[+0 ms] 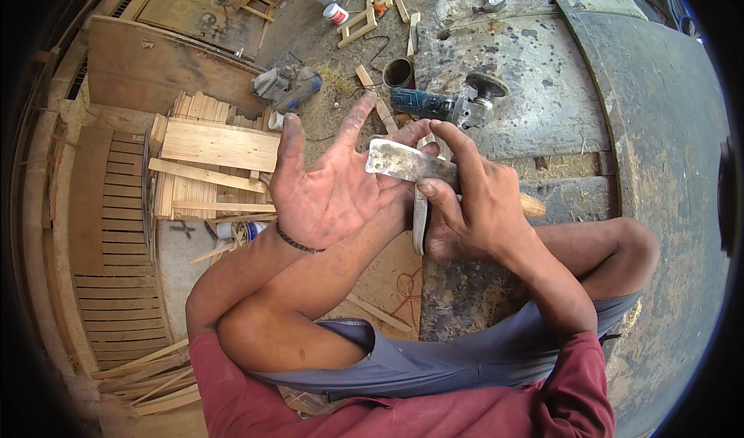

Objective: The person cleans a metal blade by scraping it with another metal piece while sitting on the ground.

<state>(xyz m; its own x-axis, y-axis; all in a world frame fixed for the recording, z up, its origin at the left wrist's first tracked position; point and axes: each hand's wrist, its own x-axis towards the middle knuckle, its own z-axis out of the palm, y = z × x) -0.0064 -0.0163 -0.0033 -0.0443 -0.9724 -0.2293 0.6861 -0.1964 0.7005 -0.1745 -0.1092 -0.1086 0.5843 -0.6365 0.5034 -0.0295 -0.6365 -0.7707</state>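
Note:
My right hand [484, 194] grips a broad chisel [411, 164], its flat, stained metal blade pointing left. A wooden handle end [532, 206] sticks out past the hand on the right. My left hand [329, 182] is open, palm up and fingers spread, just left of the blade. Some of its fingers pass behind the blade, and whether they touch it I cannot tell. Beyond both hands an angle grinder [442, 103] with a blue body and a round disc lies on the worn board. A pale, narrow curved edge [419, 221] shows by my foot, under the chisel.
Stacked wood strips [213, 145] lie to the left, near a blue-grey power tool [287, 84]. A dark open can [398, 74] stands beside the grinder. Farther off are a hammer [491, 3], a white tub [335, 13] and a small wooden frame [363, 26]. A dark panel [670, 167] borders the right.

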